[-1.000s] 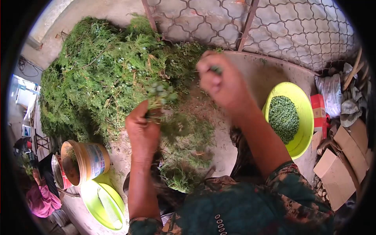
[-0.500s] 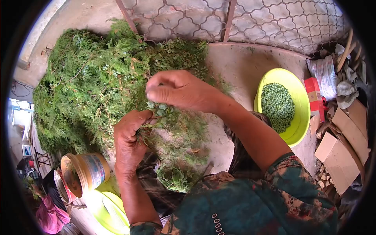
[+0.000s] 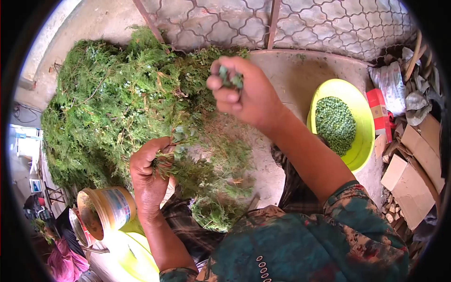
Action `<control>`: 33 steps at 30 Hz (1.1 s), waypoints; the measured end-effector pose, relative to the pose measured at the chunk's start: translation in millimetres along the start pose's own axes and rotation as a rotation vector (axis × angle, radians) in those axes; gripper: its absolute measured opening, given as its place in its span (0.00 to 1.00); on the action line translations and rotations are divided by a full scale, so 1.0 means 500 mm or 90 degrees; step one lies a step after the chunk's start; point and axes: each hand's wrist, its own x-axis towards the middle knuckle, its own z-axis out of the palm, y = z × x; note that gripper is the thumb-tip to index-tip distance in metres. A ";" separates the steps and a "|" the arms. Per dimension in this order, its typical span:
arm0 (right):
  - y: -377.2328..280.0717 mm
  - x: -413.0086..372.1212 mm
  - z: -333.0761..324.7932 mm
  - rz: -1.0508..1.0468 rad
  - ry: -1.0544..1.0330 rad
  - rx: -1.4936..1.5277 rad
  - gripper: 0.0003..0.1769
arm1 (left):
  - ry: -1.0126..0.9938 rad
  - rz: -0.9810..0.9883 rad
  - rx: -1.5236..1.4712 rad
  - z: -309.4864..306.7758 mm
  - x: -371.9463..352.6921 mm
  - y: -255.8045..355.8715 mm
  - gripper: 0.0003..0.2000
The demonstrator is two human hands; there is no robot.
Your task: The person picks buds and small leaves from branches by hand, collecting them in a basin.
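Note:
My left hand (image 3: 149, 167) is closed round a leafy green sprig (image 3: 181, 136) at the front of a large heap of green branches (image 3: 108, 113). Raised above the heap's right side, my right hand (image 3: 242, 89) has its fingers curled round a few green berries (image 3: 230, 78). To the right stands a yellow-green basin (image 3: 366, 131) with a pile of small green berries (image 3: 334, 124) in it. Loose green clippings (image 3: 218, 181) lie on the floor between my legs.
A metal lattice (image 3: 324, 28) runs along the back. At the lower left are a tilted bucket (image 3: 110, 211) and another yellow-green basin (image 3: 136, 254). Cardboard (image 3: 408, 192), a red box (image 3: 377, 110) and plastic bags (image 3: 389, 87) lie at the right.
My right hand has moved up and to the right, away from the sprig, with berries now showing in its curled fingers. My left hand has shifted slightly left with the sprig.

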 end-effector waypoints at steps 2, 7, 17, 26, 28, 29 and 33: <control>0.020 -0.011 0.006 0.037 -0.021 0.007 0.16 | 0.004 0.006 0.036 0.001 0.000 -0.004 0.10; 0.042 -0.034 0.035 0.145 -0.098 -0.287 0.23 | -0.024 0.048 0.063 0.011 0.005 -0.004 0.11; -0.017 -0.016 -0.017 -0.013 -0.037 -0.170 0.14 | -0.032 0.017 0.005 -0.002 -0.001 -0.012 0.12; 0.060 -0.056 0.036 0.186 -0.120 -0.178 0.12 | -0.103 -0.013 -0.004 -0.003 -0.002 -0.009 0.08; 0.063 -0.058 0.037 0.204 -0.149 -0.166 0.13 | -0.034 -0.066 -0.122 0.005 -0.007 -0.015 0.08; 0.069 -0.056 0.033 0.198 -0.145 -0.166 0.12 | -0.035 -0.065 -0.120 0.005 -0.005 -0.011 0.08; 0.085 -0.025 -0.003 -0.152 -0.109 -0.512 0.10 | -0.046 -0.108 -0.106 0.011 0.003 -0.009 0.07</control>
